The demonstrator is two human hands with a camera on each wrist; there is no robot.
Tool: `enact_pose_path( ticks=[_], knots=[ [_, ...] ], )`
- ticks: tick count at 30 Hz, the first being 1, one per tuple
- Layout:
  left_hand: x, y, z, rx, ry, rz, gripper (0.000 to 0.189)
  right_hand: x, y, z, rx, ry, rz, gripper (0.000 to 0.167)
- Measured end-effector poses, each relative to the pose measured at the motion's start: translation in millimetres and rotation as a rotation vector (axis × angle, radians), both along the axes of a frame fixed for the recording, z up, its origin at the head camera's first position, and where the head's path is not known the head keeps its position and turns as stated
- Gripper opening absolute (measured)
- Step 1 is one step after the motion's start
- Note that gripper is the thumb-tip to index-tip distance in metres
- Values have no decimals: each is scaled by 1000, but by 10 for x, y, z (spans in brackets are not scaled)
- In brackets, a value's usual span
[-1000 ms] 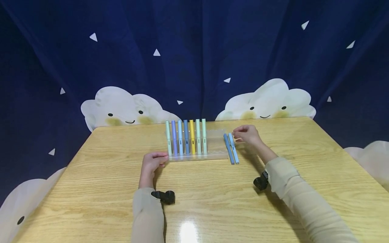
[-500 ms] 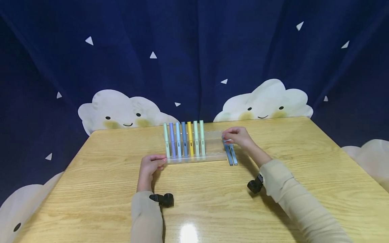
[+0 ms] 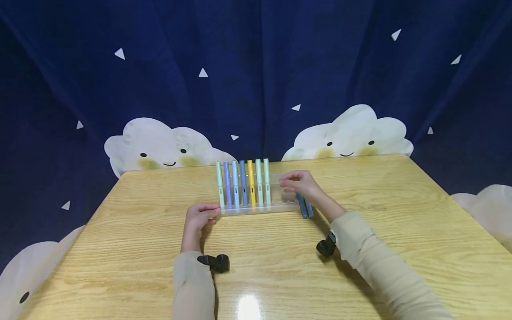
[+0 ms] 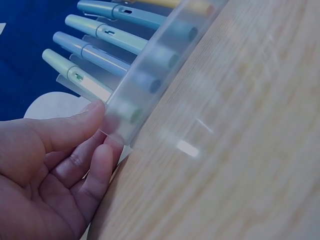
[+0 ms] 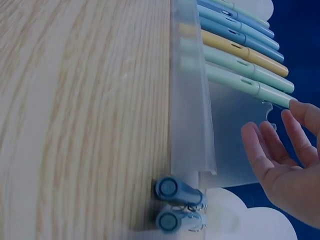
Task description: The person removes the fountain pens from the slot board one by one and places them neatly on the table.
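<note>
A clear pen rack point(image 3: 286, 206) stands on the table with several capped pens side by side in its left part: green, purple, light blue, dark blue, a yellow pen point(image 3: 251, 184) and green ones. My left hand point(image 4: 55, 165) pinches the rack's front left corner between thumb and fingers. Over the rack's right part is my right hand point(image 3: 300, 182), fingers loosely bent and holding nothing. In the right wrist view its fingertips come close to the cap of the last green pen point(image 5: 240, 80). Two blue pens point(image 5: 182, 192) lie at the rack's right end, partly hidden by this hand in the head view.
The wooden table point(image 3: 256, 249) extends around the rack on all sides. Behind it hangs a dark blue curtain point(image 3: 240, 80) with white clouds and triangles. A small black camera sits on each wrist.
My right hand has moved left from beside the two blue pens to over the rack's right part, passing above them. My left hand stays at the rack's corner.
</note>
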State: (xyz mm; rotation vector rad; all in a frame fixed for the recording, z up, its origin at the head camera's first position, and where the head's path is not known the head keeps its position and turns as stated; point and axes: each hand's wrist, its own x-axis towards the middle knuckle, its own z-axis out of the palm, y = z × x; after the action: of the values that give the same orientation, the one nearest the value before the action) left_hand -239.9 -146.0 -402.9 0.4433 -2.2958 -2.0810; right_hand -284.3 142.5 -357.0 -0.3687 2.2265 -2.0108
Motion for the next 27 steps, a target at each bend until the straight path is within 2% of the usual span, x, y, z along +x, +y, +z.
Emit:
enact_pose_path(
  ticks=[8, 12, 17, 27],
  knots=[
    [0, 3, -14, -3, 7, 7, 21, -9, -127, -19, -18, -8, 17, 27],
    [1, 4, -12, -5, 7, 8, 21, -13, -171, -31, 27, 10, 29, 30],
    [6, 5, -1, 1, 6, 7, 21, -16, -207, -44, 67, 9, 55, 30],
    [19, 6, 11, -2, 3, 12, 21, -48, -272, -79, 77, -10, 97, 32]
  ],
)
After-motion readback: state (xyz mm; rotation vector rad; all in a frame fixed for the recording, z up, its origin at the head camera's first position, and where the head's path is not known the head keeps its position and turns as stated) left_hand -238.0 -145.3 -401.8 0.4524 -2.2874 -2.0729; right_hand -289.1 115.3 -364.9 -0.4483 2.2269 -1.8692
